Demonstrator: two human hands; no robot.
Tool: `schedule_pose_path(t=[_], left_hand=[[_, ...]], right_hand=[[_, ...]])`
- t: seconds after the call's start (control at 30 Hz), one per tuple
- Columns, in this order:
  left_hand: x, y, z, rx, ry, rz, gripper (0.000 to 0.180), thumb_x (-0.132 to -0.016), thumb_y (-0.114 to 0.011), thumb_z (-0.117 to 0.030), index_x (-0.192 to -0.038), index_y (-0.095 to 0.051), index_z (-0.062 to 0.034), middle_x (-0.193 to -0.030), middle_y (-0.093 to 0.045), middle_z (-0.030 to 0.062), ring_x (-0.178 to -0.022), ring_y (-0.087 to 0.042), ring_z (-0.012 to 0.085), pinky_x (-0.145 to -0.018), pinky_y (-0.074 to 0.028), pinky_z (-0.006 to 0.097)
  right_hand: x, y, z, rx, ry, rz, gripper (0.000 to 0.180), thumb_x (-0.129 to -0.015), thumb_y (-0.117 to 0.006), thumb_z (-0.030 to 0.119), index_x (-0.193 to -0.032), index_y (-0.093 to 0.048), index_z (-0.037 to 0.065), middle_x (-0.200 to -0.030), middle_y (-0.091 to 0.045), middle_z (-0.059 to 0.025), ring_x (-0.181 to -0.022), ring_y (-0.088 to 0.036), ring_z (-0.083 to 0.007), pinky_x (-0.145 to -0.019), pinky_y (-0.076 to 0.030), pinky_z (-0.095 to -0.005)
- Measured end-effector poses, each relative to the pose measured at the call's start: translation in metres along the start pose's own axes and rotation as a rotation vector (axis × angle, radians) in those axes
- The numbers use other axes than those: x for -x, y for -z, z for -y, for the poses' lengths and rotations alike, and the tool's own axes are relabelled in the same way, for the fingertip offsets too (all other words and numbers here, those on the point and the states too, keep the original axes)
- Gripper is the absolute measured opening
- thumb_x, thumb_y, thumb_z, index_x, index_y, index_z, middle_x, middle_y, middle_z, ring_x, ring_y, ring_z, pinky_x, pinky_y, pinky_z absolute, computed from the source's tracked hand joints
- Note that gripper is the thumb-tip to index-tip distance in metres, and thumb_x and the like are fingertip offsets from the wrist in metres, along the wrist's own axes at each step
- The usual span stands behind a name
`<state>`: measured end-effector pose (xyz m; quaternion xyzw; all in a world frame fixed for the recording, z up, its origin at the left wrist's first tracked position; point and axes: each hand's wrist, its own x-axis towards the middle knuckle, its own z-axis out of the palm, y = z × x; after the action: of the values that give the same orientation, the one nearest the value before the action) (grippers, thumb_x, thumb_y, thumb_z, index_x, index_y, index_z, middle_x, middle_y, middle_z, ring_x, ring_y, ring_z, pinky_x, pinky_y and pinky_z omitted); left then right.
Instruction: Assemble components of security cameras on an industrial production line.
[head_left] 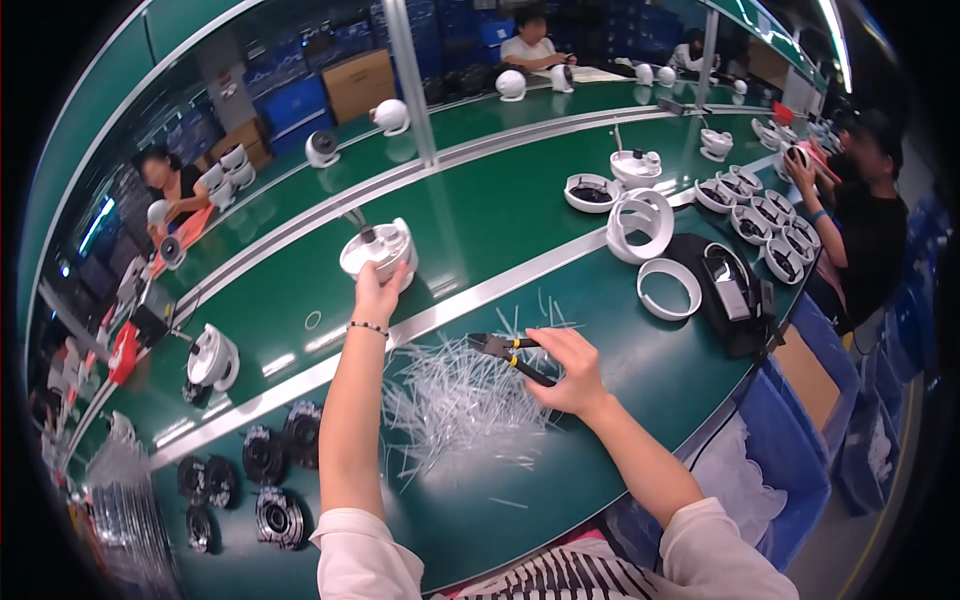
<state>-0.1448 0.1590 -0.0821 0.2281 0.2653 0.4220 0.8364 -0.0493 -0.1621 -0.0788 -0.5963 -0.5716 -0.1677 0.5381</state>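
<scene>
My left hand (374,296) reaches out over the green belt, its fingers closed on the near side of a white round plastic housing (404,243). A dark part and upright wires show on top of that housing. In my right hand (572,372) is a pair of diagonal cutters (493,346) with black and yellow handles; the handles are spread. The cutters' head points left, above a loose heap of clear thin plastic strips (455,405) on the green worktop.
Black round speaker-like parts (280,517) lie at left, near a stack of clear plastic (122,500). A white housing (213,357) sits on the belt (500,215). White rings (668,290) and a black pouch (715,290) are at right. Co-workers (868,210) sit around the line.
</scene>
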Motion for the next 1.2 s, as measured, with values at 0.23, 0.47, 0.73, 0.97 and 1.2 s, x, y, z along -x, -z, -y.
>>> schedule_pose_path(t=[0.23, 0.47, 0.73, 0.97, 1.2], left_hand=[[-0.010, 0.010, 0.002, -0.279, 0.029, 0.122, 0.061, -0.087, -0.047, -0.033, -0.124, -0.018, 0.0074, -0.113, -0.041, 0.0315, -0.088, -0.057, 0.0362, -0.066, -0.054, 0.033], [0.111, 0.003, -0.073, -1.132, 0.077, 0.220, 0.056, -0.083, -0.052, -0.037, -0.122, -0.033, -0.0001, -0.105, -0.057, 0.0150, -0.084, -0.061, 0.0241, -0.061, -0.051, 0.031], [0.132, 0.115, -0.199, -1.777, -0.428, -0.145, 0.023, -0.075, -0.060, -0.011, -0.094, -0.059, 0.0007, -0.081, -0.063, 0.0049, -0.075, -0.058, 0.0107, -0.064, -0.047, 0.025], [0.185, 0.151, -0.191, -1.835, -0.098, 0.174, 0.042, -0.066, -0.071, -0.016, -0.101, -0.056, 0.0018, -0.097, -0.060, 0.0127, -0.091, -0.058, 0.0194, -0.081, -0.045, 0.029], [0.208, 0.124, -0.162, -2.068, -0.099, 0.197, 0.045, -0.061, -0.074, -0.013, -0.099, -0.056, 0.0000, -0.087, -0.059, 0.0106, -0.083, -0.056, 0.0184, -0.077, -0.045, 0.029]], right_hand=[[-0.008, 0.020, 0.005, 0.086, -0.008, -0.051, 0.052, -0.047, -0.066, 0.004, -0.099, -0.058, 0.001, -0.089, -0.060, -0.0137, -0.077, -0.058, -0.0285, -0.069, -0.047, -0.0338], [0.017, 0.073, 0.049, 0.035, -0.189, 0.186, 0.054, -0.054, -0.072, 0.009, -0.104, -0.056, 0.000, -0.095, -0.058, -0.0136, -0.084, -0.056, -0.0281, -0.074, -0.046, -0.0341], [0.070, 0.046, 0.120, -0.142, 0.071, 0.887, 0.048, -0.058, -0.072, 0.027, -0.100, -0.057, 0.008, -0.103, -0.054, -0.0061, -0.087, -0.052, -0.0214, -0.073, -0.039, -0.0345], [0.077, 0.017, 0.132, -0.155, 0.106, 0.820, 0.046, -0.056, -0.073, 0.021, -0.096, -0.057, 0.006, -0.100, -0.055, -0.0074, -0.087, -0.051, -0.0238, -0.072, -0.038, -0.0363], [0.081, 0.019, 0.137, -0.127, 0.094, 0.741, 0.047, -0.054, -0.074, 0.022, -0.096, -0.058, 0.005, -0.100, -0.056, -0.0080, -0.088, -0.051, -0.0246, -0.074, -0.038, -0.0372]])
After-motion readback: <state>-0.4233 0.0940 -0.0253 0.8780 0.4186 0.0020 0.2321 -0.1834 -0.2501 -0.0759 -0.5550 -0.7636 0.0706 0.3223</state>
